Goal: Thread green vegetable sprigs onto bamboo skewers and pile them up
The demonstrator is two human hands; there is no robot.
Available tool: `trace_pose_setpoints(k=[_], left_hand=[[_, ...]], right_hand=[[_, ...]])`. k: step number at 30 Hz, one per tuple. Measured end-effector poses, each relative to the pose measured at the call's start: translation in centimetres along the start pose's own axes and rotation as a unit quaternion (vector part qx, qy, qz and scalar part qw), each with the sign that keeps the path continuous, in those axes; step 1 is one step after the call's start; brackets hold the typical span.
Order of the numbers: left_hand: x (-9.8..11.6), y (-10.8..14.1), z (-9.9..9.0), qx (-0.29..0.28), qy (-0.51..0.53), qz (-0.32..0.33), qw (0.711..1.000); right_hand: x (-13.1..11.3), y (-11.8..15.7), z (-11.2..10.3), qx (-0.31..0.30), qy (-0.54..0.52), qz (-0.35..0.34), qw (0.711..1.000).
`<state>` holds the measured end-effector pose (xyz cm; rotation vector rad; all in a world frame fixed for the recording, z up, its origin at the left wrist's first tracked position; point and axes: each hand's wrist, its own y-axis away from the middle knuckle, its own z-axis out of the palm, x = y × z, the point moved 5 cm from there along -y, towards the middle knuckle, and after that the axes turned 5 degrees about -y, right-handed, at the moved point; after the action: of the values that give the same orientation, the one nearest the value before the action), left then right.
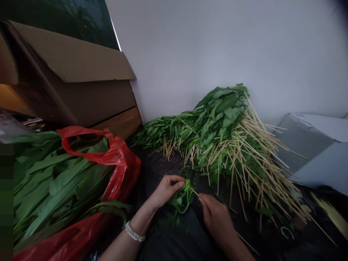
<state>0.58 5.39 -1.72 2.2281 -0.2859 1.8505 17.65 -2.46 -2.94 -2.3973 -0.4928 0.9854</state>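
My left hand [169,189], with a pale beaded bracelet [134,232] on the wrist, pinches a small bunch of leafy greens [182,198] by its stems. My right hand [215,210] is closed on a thin bamboo skewer [196,193], whose far end meets the stems. Some leaves hang down below my left fingers over the black sheet [182,239]. Beyond both hands lies a big pile of skewered greens [225,108], with many bare skewer ends [261,156] pointing right and toward me.
At the left, a red plastic bag [123,163] holds long loose leaves [57,181]. Behind it stands an open cardboard box [95,98]. A white box [318,141] is at the right, with more skewers [331,214] in front of it. A white wall [190,50] closes off the back.
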Motion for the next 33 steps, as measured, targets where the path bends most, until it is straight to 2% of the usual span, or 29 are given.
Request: trace_pose_setpoints(k=[11, 14, 16, 19, 21, 24, 26, 29, 33], left_hand=[[-0.8, 0.0, 0.4, -0.019, 0.029, -0.029, 0.999], [-0.4, 0.0, 0.5, -0.014, 0.028, -0.006, 0.999], [0.1, 0.1, 0.8, -0.039, 0.016, 0.024, 0.999], [0.9, 0.2, 1.0, -0.068, -0.056, 0.076, 0.993], [1.3, 0.1, 0.4, -0.040, -0.080, 0.089, 0.992], [1.6, -0.1, -1.4, 0.052, -0.045, 0.081, 0.994], [1.5, -0.2, -2.3, 0.088, -0.026, 0.081, 0.992], [1.3, -0.4, -2.6, 0.095, -0.026, 0.102, 0.990], [0.7, -0.5, -2.2, 0.079, -0.083, 0.122, 0.986]], right_hand=[[0.0, -0.3, 0.1, -0.008, 0.012, -0.006, 1.000], [0.0, -0.5, 0.2, 0.000, 0.017, -0.017, 1.000], [-0.2, -0.6, 0.2, 0.000, 0.025, -0.021, 0.999], [-0.6, -0.7, 0.1, -0.011, 0.037, -0.036, 0.999], [-0.6, -0.6, -0.3, -0.012, 0.045, -0.041, 0.998], [-0.1, -0.7, -1.1, -0.004, 0.054, -0.045, 0.998], [0.2, -0.9, -1.8, 0.007, 0.049, -0.050, 0.998], [0.1, -1.8, -3.4, 0.056, 0.028, -0.050, 0.997], [-0.9, -3.4, -6.3, 0.147, 0.015, 0.003, 0.989]])
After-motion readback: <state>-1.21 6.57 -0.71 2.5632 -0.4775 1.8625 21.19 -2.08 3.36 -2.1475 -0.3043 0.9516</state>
